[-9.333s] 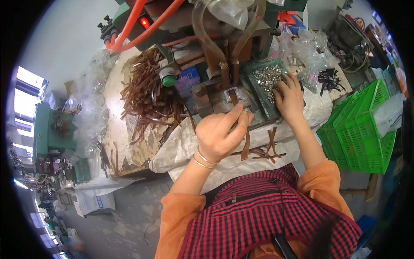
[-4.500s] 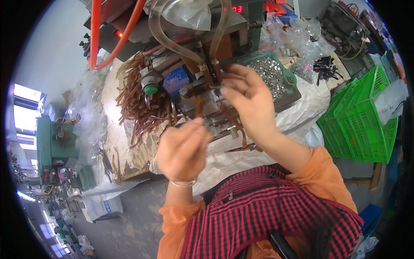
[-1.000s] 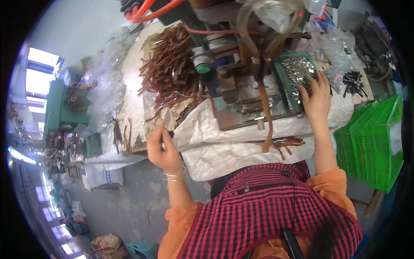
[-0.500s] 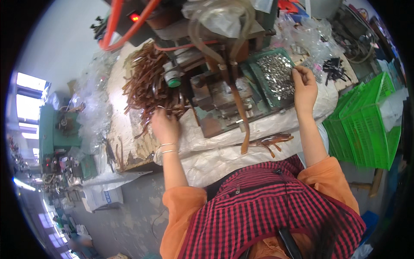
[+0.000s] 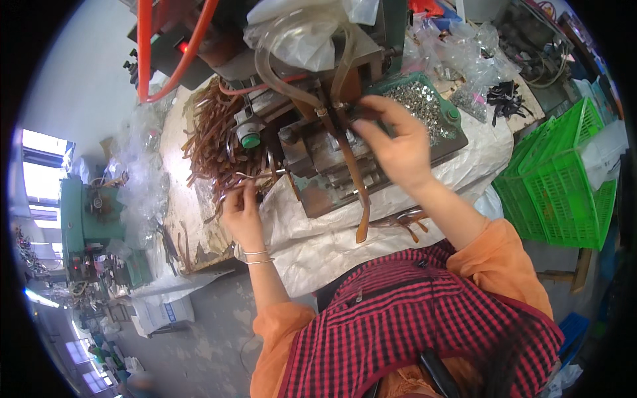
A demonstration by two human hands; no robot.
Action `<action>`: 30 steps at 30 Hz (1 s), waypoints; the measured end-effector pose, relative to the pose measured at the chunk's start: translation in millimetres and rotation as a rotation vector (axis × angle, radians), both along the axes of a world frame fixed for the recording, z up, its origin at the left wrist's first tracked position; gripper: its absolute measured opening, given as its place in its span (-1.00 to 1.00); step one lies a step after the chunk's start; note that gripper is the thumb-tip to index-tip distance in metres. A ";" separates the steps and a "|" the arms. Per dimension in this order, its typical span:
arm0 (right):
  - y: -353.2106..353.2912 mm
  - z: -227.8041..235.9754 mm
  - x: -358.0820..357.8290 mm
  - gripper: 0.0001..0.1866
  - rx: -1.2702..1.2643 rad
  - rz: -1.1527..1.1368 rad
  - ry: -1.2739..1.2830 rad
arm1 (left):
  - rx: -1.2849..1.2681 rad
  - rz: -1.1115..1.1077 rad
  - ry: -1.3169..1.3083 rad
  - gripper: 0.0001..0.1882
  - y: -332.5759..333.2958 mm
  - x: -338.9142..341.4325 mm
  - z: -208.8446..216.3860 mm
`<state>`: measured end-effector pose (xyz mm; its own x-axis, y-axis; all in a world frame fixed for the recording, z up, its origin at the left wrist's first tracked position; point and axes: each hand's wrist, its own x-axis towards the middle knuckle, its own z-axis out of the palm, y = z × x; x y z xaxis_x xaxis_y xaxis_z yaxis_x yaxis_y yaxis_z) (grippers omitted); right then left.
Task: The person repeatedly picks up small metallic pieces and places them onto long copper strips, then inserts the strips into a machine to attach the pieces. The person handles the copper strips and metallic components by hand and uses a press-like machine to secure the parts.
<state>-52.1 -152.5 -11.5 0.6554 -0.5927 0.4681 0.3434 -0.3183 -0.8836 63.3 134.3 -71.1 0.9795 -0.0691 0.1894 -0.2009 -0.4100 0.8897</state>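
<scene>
"One brown strip (image 5: 353, 174) in the head view: where?"

"Down the machine's (image 5: 315, 196) front, lower end over pale sheeting (image 5: 298, 249). Left hand (image 5: 241, 211) beside the strip pile (image 5: 212, 136), right hand (image 5: 403, 149) at the machine; whether either grips anything, I cannot tell."

"Why this layout?"

"Pile left, tray (image 5: 453, 116) of metal bits (image 5: 418, 103) right: presumably for easy reach."

Nothing legible, blue print (image 5: 170, 312) on white sack (image 5: 154, 318) (too small)
</scene>
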 end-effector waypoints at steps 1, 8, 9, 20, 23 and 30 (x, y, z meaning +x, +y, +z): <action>3.7 0.5 2.1 -0.62 -0.010 0.010 -0.016 | 0.022 0.074 -0.004 -0.84 -9.7 -4.3 14.5; 21.3 27.3 1.8 -0.51 0.511 0.241 0.012 | -0.518 -0.380 -0.568 -0.96 -77.9 -33.9 137.6; 24.1 28.4 1.7 -0.50 0.478 0.220 0.036 | -0.516 -0.346 -0.588 -0.95 -88.0 -26.9 140.6; -76.1 -47.8 -39.2 -0.72 -0.852 -0.488 0.648 | 0.078 -0.626 -1.068 -0.73 -120.1 -70.2 93.1; -102.3 -72.6 -38.9 -0.82 -0.815 -0.461 0.446 | 0.067 -0.658 -1.148 -0.69 -126.5 -59.0 81.4; -91.8 -69.1 -24.5 -0.82 -0.877 -0.373 0.433 | 0.053 -0.612 -1.223 -0.73 -122.3 -55.7 76.7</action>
<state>-76.6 -244.2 -80.6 0.7151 -0.3581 0.6004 -0.1993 -0.9276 -0.3159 7.6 12.0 5.6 0.0010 -0.4609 0.8874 -1.0000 0.0004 0.0014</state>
